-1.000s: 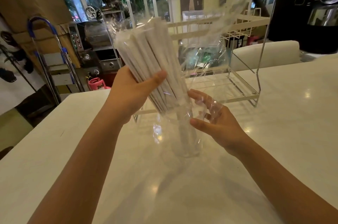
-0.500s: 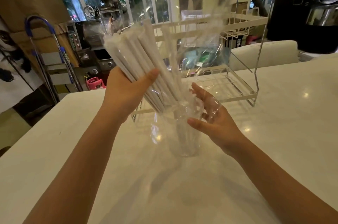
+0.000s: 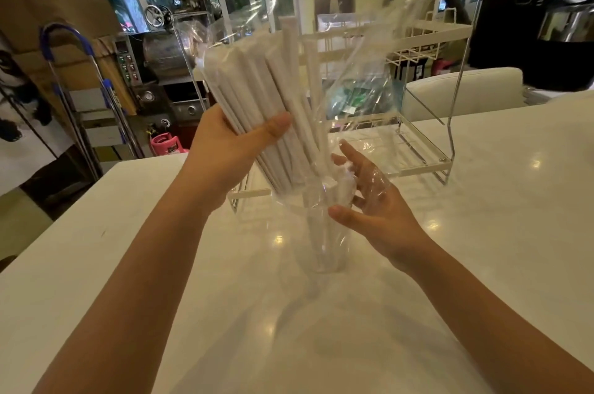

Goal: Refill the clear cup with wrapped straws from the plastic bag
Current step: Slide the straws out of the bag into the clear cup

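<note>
A clear cup (image 3: 324,242) stands upright on the white counter (image 3: 482,265) in front of me. My left hand (image 3: 231,149) grips a thick bundle of white wrapped straws (image 3: 257,94), tilted with the lower ends at the cup's mouth. A few straws reach down inside the cup. A clear plastic bag (image 3: 379,49) drapes loosely around the bundle and rises to the upper right. My right hand (image 3: 369,200) is at the cup's rim with its fingers spread, and bag film lies over them.
A white wire rack (image 3: 427,149) stands just behind the cup on the counter. A black machine (image 3: 540,24) sits at the far right. Beyond the counter's far left edge are a blue-handled trolley (image 3: 74,98) and a metal roaster (image 3: 167,53).
The straw bundle has stood up steeper over the cup and slid lower toward its mouth. My right hand has opened its fingers by the rim. The bag has shifted to the upper right.
</note>
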